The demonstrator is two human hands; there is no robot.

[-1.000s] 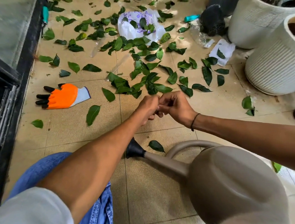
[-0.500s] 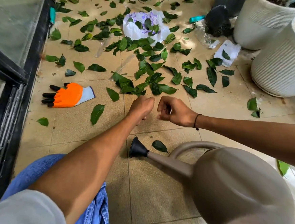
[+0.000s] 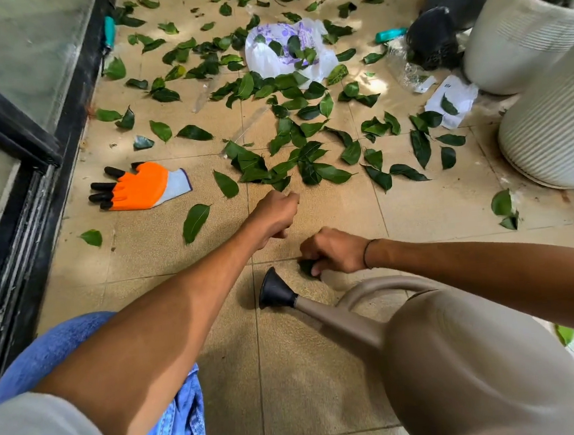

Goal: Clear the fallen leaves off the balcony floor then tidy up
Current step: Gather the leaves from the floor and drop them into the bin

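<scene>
big spread of leaves still covers the floor up ahead. left hand is a loose empty fist nearest that pile, right hand pinching a leaf right beside the watering can spout, fingertips pointing down onto it

Beige tiled floor; black-framed glass door left; dappled daylight
</scene>
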